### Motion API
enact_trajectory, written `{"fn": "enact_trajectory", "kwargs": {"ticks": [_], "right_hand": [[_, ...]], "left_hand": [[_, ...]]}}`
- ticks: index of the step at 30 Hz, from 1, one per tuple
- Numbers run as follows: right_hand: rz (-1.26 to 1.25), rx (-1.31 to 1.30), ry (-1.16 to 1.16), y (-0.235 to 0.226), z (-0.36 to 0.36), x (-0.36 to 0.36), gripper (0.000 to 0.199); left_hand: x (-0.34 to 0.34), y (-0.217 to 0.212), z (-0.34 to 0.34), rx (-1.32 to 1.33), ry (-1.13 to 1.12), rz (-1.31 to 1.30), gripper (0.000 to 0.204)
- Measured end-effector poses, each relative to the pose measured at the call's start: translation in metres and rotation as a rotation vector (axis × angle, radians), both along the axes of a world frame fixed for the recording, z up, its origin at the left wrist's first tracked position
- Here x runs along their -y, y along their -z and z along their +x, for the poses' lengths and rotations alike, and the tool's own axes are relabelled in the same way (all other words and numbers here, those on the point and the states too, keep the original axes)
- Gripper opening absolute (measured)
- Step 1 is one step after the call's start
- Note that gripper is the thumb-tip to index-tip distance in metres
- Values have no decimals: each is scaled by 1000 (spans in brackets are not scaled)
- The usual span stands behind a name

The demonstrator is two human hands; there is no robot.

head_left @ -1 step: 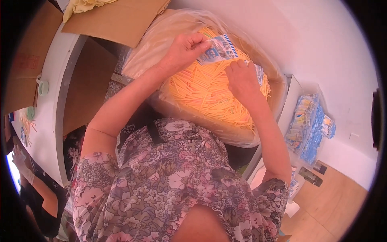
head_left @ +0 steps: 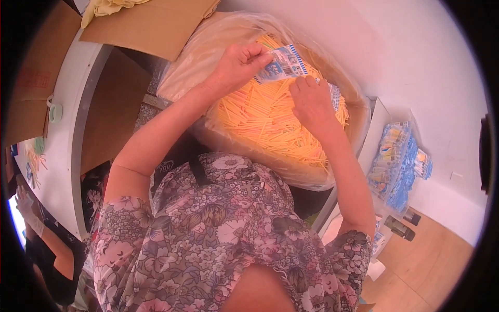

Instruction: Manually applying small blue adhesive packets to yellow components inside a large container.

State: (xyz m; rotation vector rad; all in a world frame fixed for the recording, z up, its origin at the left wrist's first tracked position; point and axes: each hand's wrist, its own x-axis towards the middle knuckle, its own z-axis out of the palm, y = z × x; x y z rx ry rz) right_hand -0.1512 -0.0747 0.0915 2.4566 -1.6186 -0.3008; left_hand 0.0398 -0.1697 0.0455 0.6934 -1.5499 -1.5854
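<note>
My left hand (head_left: 241, 62) pinches the side of a small blue-and-white plastic packet (head_left: 285, 64), stretched flat above a heap of thin yellow sticks (head_left: 265, 112). A little to the right, my right hand (head_left: 312, 101) is closed with its fingers curled down. From behind those fingers a second blue-and-white packet (head_left: 336, 95) shows, partly covered by the hand. The sticks fill a cardboard box lined with a clear plastic bag (head_left: 228, 132), which stands in front of my body. The fingertips of my right hand are partly hidden.
At right, a clear bag (head_left: 397, 161) holds several blue packets beside the white wall. A white table (head_left: 62, 171) curves along the left, with cardboard boxes (head_left: 31, 78) on it. A cardboard flap (head_left: 148, 28) juts out at top left. Lower left, another person's gloved hand (head_left: 27, 205) shows.
</note>
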Motion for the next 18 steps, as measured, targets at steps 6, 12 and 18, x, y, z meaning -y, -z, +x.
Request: {"fn": "enact_trajectory", "kwargs": {"ticks": [6, 12, 18], "right_hand": [[-10, 36, -126, 13, -3, 7, 15], [48, -95, -213, 15, -5, 4, 14], [39, -152, -241, 16, -11, -10, 14]], "left_hand": [[-1, 4, -4, -9, -24, -16, 18], [-4, 4, -5, -2, -17, 6, 17], [-4, 5, -6, 21, -25, -15, 17]]}}
